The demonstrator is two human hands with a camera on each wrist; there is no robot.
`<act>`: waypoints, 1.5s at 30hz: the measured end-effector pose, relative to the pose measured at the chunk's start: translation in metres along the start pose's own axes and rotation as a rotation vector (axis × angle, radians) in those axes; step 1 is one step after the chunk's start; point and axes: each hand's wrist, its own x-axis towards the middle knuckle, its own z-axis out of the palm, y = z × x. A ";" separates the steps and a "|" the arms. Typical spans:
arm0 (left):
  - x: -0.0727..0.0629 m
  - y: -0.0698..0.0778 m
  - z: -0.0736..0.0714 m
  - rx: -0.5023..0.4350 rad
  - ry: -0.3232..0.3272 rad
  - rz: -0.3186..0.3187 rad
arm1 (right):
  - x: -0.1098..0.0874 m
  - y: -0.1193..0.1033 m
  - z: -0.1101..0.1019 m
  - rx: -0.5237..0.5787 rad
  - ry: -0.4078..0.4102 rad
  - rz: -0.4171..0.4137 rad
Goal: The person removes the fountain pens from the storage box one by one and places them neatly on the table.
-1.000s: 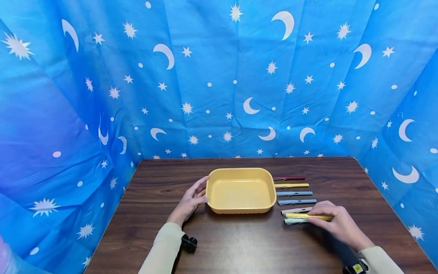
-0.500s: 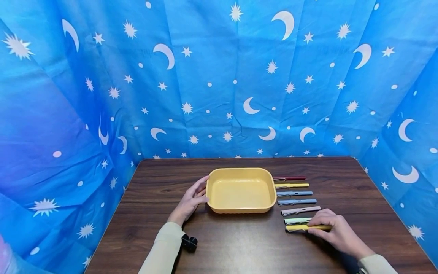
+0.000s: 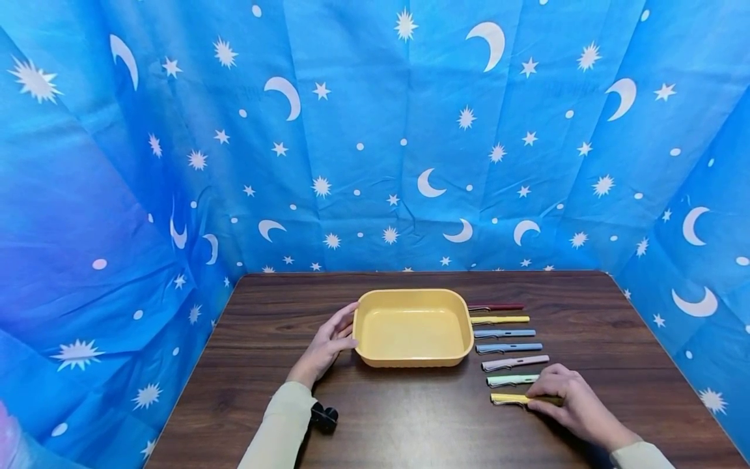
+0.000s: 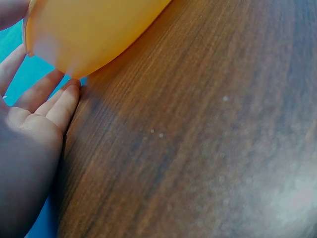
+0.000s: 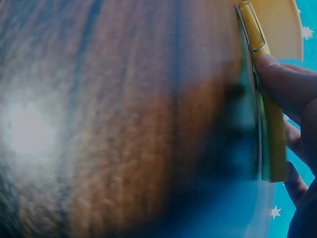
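Observation:
My right hand (image 3: 571, 398) pinches a yellow pen (image 3: 507, 398) with a wire clip, at the near end of a column of pens. Thumb and fingers hold it near its middle, as the right wrist view shows of the pen (image 5: 275, 144). Just beyond it lies a mint green pen (image 3: 511, 380), partly covered by the fingers. On the left, my left hand (image 3: 319, 348) rests against the left end of a yellow rectangular dish (image 3: 413, 361). Its fingers are spread and fairly straight along the outside of the dish (image 4: 94, 34) in the left wrist view.
Farther up the column lie a pink pen (image 3: 515, 363), two blue pens, another yellow pen (image 3: 500, 320) and a dark red pen (image 3: 498, 307), close to the dish's right side. Blue star-patterned cloth (image 3: 375, 163) hangs around the wooden table (image 3: 281, 293).
The right hand has brought the yellow pen toward me, from over the mint green pen to a spot in front of it. The left hand and the dish stay put.

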 end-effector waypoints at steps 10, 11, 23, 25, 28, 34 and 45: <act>-0.001 -0.002 -0.001 -0.004 -0.026 0.027 | 0.002 0.000 -0.002 -0.045 -0.026 -0.014; 0.000 -0.002 -0.001 0.000 -0.025 0.026 | 0.002 0.000 -0.002 -0.041 -0.029 -0.010; 0.001 -0.001 0.000 -0.003 -0.010 0.021 | 0.001 0.003 -0.001 -0.062 -0.020 -0.009; 0.001 -0.001 0.000 -0.008 -0.012 0.016 | 0.000 0.003 -0.001 -0.064 -0.016 -0.008; 0.001 -0.001 0.000 -0.011 -0.011 0.009 | 0.000 0.003 0.000 -0.069 -0.015 0.000; 0.000 0.002 0.001 -0.003 -0.010 0.011 | 0.000 0.002 -0.001 -0.090 -0.020 0.018; 0.000 0.001 0.001 -0.002 -0.013 0.016 | 0.000 0.002 -0.001 -0.093 -0.038 0.035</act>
